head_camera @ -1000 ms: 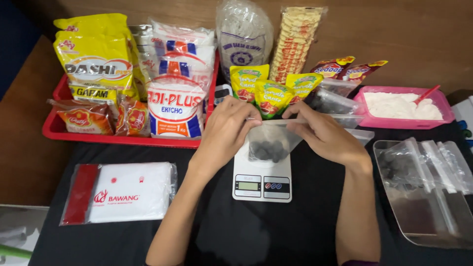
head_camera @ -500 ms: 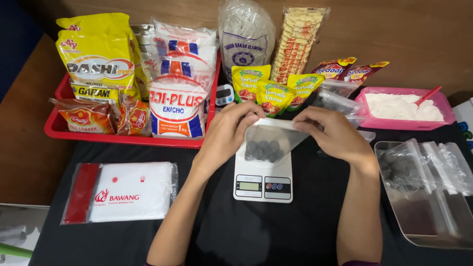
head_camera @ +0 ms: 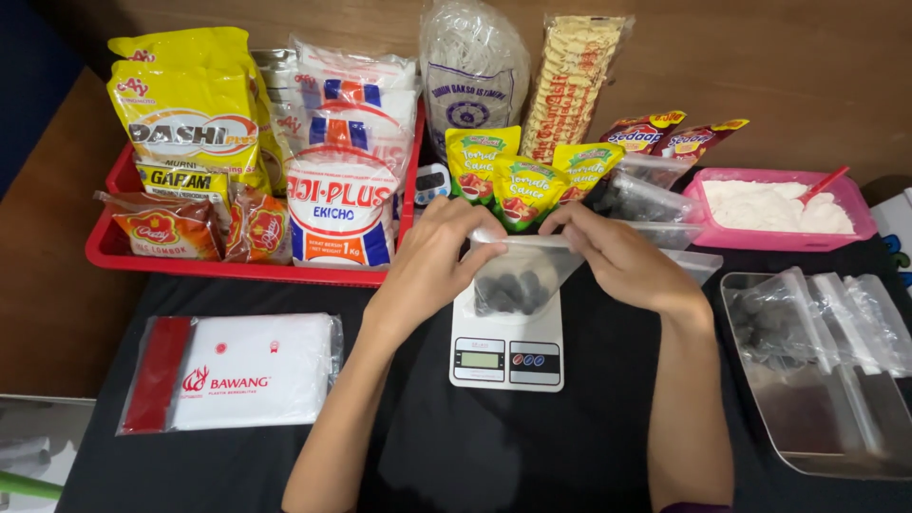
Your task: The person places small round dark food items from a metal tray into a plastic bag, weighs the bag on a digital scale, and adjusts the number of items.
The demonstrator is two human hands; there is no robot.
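My left hand (head_camera: 432, 261) and my right hand (head_camera: 622, 256) both pinch the top edge of a small clear plastic bag (head_camera: 518, 275). The bag holds several dark round pieces and rests on a white digital kitchen scale (head_camera: 506, 356) on the black cloth. My left fingers grip the bag's left top corner, my right fingers its right side. The bag's mouth lies mostly hidden under my fingers.
A red tray (head_camera: 114, 252) of seasoning packets stands at the back left. Sauce pouches (head_camera: 522, 180), noodle bags and a pink tub of white powder (head_camera: 779, 209) line the back. A metal tray (head_camera: 822, 380) with filled clear bags sits right, a white pouch (head_camera: 237, 370) left.
My hands have stayed on the bag's top edge, with the fingers shifting slightly along it. The bag has kept its place on the scale.
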